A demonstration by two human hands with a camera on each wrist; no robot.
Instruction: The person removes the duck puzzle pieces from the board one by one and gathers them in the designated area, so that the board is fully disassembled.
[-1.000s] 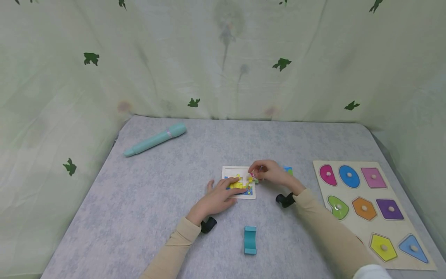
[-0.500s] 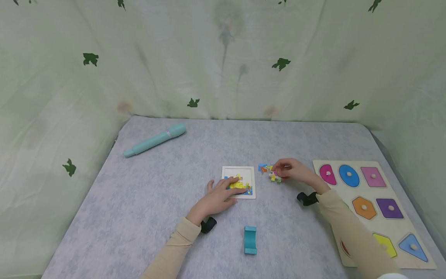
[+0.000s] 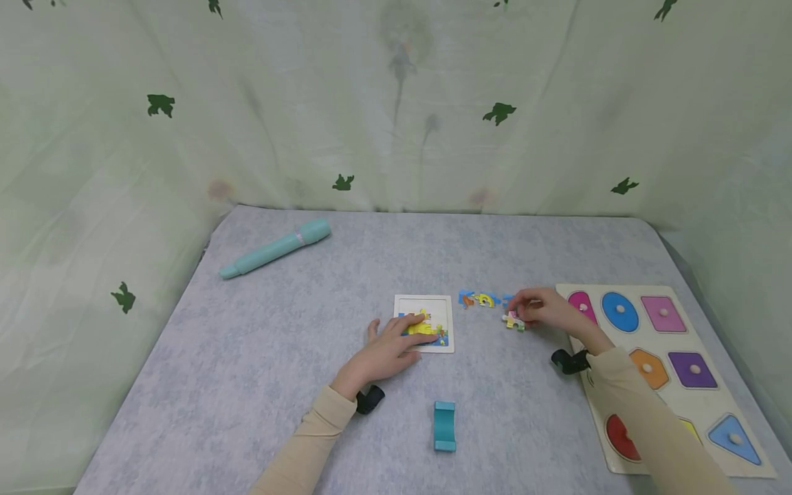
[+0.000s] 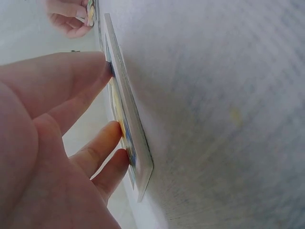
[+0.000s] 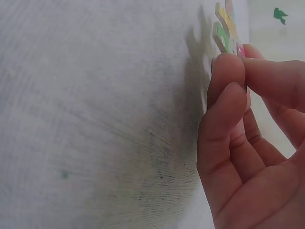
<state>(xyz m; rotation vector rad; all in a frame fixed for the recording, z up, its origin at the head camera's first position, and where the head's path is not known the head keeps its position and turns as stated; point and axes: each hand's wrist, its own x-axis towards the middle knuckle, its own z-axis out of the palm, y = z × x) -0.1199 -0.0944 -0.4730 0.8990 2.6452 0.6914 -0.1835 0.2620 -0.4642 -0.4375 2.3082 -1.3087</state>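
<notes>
My left hand (image 3: 388, 348) lies with spread fingers across a small white-framed jigsaw puzzle (image 3: 449, 317). Yellow and blue pieces fill its lower part, while the upper part shows bare white backing. In the left wrist view, fingertips (image 4: 114, 129) press on the puzzle's face near its edge. To the right, my right hand (image 3: 551, 313) pinches a jigsaw piece (image 3: 512, 320) between thumb and fingers. Green, yellow and pink show on that piece (image 5: 226, 38) in the right wrist view, held close over the cloth. Several loose jigsaw pieces (image 3: 485, 300) lie between the frame and my right hand.
A knob puzzle board (image 3: 625, 405) with coloured shapes lies at the right, partly under my right forearm. A teal curved block (image 3: 444, 426) sits at the front middle. A teal pen-shaped object (image 3: 272, 251) lies at the back left. Curtains hang behind the table.
My right hand has moved right, away from the puzzle frame, carrying the jigsaw piece past the loose pieces, which are now uncovered. My left hand has stayed on the puzzle.
</notes>
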